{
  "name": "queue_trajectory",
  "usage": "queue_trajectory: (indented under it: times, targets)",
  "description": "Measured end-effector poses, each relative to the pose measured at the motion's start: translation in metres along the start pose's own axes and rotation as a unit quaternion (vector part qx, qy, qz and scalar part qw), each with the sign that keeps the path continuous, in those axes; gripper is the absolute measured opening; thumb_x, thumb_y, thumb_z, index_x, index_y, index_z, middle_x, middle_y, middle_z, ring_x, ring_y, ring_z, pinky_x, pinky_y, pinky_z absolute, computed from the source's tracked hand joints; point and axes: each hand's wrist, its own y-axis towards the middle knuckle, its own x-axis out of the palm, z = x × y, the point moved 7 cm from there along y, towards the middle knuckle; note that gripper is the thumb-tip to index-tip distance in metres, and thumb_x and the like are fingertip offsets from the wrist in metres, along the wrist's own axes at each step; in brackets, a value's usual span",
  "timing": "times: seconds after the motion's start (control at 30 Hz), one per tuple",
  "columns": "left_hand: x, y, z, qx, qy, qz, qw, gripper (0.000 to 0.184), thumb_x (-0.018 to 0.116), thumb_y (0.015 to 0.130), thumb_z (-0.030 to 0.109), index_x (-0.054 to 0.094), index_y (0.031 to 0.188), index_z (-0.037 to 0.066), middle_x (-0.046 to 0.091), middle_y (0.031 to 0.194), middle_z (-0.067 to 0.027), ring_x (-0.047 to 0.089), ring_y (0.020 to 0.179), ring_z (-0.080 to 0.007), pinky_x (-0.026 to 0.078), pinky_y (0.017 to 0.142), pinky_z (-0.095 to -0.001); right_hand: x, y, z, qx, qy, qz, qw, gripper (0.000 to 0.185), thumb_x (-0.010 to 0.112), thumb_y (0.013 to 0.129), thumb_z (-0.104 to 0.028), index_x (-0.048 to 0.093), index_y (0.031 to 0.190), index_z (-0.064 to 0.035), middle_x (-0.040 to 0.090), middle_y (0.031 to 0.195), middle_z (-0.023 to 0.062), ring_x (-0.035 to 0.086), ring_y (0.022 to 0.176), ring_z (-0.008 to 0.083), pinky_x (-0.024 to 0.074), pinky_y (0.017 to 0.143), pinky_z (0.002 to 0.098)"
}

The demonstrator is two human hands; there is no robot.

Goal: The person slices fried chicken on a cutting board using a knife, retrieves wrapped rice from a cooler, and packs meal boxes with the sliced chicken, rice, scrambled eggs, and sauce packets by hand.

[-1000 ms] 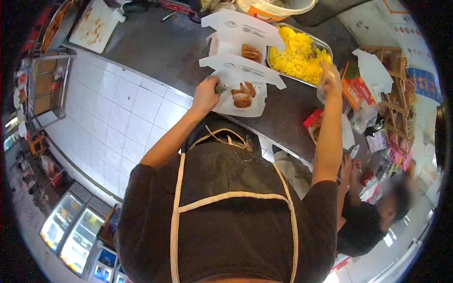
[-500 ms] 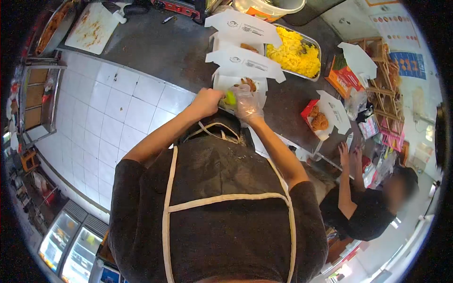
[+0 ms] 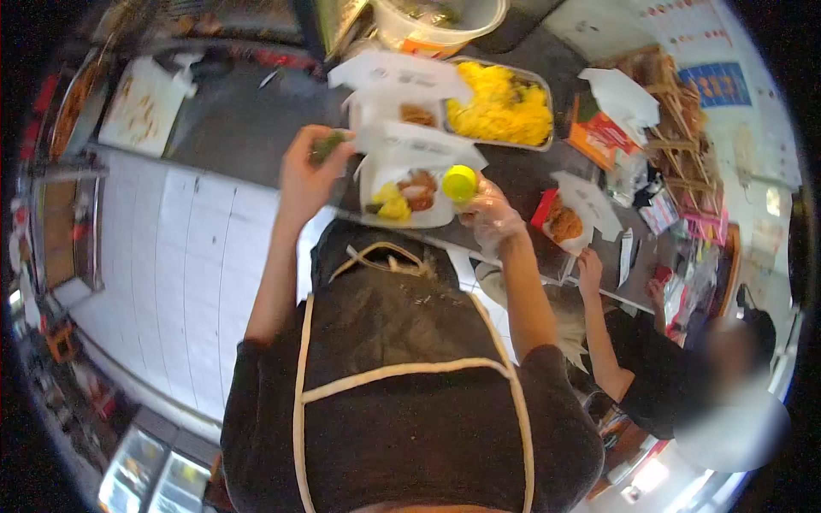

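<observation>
My left hand (image 3: 310,175) is bare and raised left of the nearer open white takeaway box (image 3: 369,181). Its fingers pinch a small dark green thing (image 3: 327,148), too blurred to name. In that box lie scrambled egg (image 3: 392,205) and brown fried meat (image 3: 421,190). Just right of the box, my right hand (image 3: 493,211), in a clear plastic glove, closes around a small yellow-green cup-like thing (image 3: 460,183) with a round face. Behind stands a second open white box (image 3: 363,109) with a brown piece of food inside. A metal tray (image 3: 548,137) of yellow scrambled egg is beside it.
A co-worker's hand (image 3: 588,268) is near a red box of fried chicken (image 3: 547,208) on the right. An orange box (image 3: 593,142) and a wooden rack (image 3: 671,128) stand beyond. A plastic tub (image 3: 438,36) sits at the back; a stained cutting board (image 3: 141,107) lies far left.
My hands have moved apart: the left up and left with the dark green thing, the right to the box's right side with the yellow-green thing. Egg and meat in the box are now uncovered.
</observation>
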Motion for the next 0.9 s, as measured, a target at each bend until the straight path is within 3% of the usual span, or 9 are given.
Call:
queue_trajectory:
  times: [0.07,0.27,0.37,0.43,0.57,0.6,0.67,0.73,0.9]
  targets:
    - [0.002,0.031,0.012,-0.018,-0.036,-0.026,0.999,0.012,0.063,0.088,0.011,0.060,0.095,0.001,0.067,0.091,-0.0058,0.061,0.082,-0.0116,0.048,0.071,-0.0261,-0.052,-0.010,-0.004,0.029,0.312,0.040,0.949,0.046,0.067,0.074,-0.005,0.056,0.118,-0.0116,0.062,0.089,0.0003,0.059,0.067,0.0121,0.0496,0.056,0.0247]
    - [0.027,0.149,0.019,0.125,0.112,0.048,0.985,0.016,0.061,0.085,0.003,0.061,0.101,0.002,0.067,0.091,-0.0100,0.063,0.080,-0.0150,0.050,0.072,-0.0302,-0.155,0.031,-0.043,-0.068,0.309,0.121,0.941,0.044,0.063,0.075,-0.001,0.053,0.118,-0.0079,0.061,0.087,0.0052,0.061,0.067,0.0165,0.0492,0.053,0.0278]
    - [0.081,0.160,-0.028,0.242,0.361,-0.172,0.884,0.026,0.063,0.079,0.000,0.064,0.105,0.005,0.066,0.094,-0.0125,0.064,0.085,-0.0241,0.050,0.078,-0.0348,-0.184,0.063,-0.045,-0.062,0.118,0.227,0.965,0.047,0.060,0.077,0.001,0.049,0.122,-0.0064,0.059,0.089,0.0054,0.060,0.070,0.0148,0.0483,0.055,0.0265]
    - [0.096,0.135,-0.095,0.032,0.410,-0.400,0.819,0.031,0.063,0.076,-0.001,0.066,0.106,0.007,0.065,0.097,-0.0142,0.061,0.095,-0.0315,0.048,0.084,-0.0383,-0.207,0.093,-0.039,-0.192,0.002,0.281,0.940,0.047,0.061,0.078,0.001,0.048,0.123,-0.0048,0.059,0.095,0.0067,0.059,0.079,0.0130,0.0485,0.063,0.0247]
    - [0.105,0.110,-0.107,0.139,0.388,-0.471,0.780,0.030,0.064,0.078,0.002,0.067,0.107,0.008,0.066,0.097,-0.0137,0.062,0.092,-0.0308,0.048,0.082,-0.0382,-0.214,0.111,-0.056,-0.203,-0.136,0.292,0.925,0.049,0.062,0.081,-0.010,0.045,0.127,-0.0021,0.057,0.109,0.0110,0.057,0.099,0.0230,0.0465,0.086,0.0332]
    - [0.098,0.116,-0.107,0.090,0.350,-0.456,0.813,0.031,0.065,0.080,0.006,0.066,0.110,0.010,0.067,0.099,-0.0128,0.063,0.090,-0.0277,0.049,0.081,-0.0370,-0.218,0.119,-0.062,-0.312,-0.368,0.316,0.817,0.056,0.065,0.081,-0.016,0.042,0.129,-0.0009,0.055,0.114,0.0177,0.055,0.105,0.0317,0.0449,0.091,0.0397]
    - [0.107,0.126,-0.087,0.031,0.302,-0.442,0.844,0.032,0.066,0.082,0.009,0.065,0.113,0.011,0.067,0.101,-0.0120,0.063,0.087,-0.0245,0.049,0.080,-0.0358,-0.201,0.119,-0.092,-0.137,-0.356,0.259,0.887,0.064,0.068,0.078,-0.023,0.039,0.132,-0.0023,0.051,0.117,0.0243,0.053,0.108,0.0389,0.0440,0.093,0.0427]
    - [0.096,0.138,-0.080,-0.275,0.238,-0.355,0.861,0.029,0.063,0.088,0.017,0.064,0.117,0.011,0.067,0.106,-0.0111,0.062,0.092,-0.0181,0.047,0.083,-0.0323,-0.179,0.144,-0.085,-0.159,-0.351,0.180,0.905,0.072,0.070,0.077,-0.034,0.037,0.134,-0.0050,0.048,0.121,0.0258,0.051,0.107,0.0436,0.0438,0.094,0.0439]
    - [0.112,0.133,-0.074,-0.182,0.171,-0.311,0.917,0.034,0.055,0.094,0.026,0.063,0.114,0.001,0.066,0.110,-0.0136,0.059,0.101,-0.0185,0.044,0.090,-0.0321,-0.138,0.157,-0.111,-0.184,-0.434,0.269,0.840,0.078,0.067,0.077,-0.050,0.037,0.135,-0.0071,0.044,0.127,0.0247,0.049,0.109,0.0435,0.0451,0.095,0.0445]
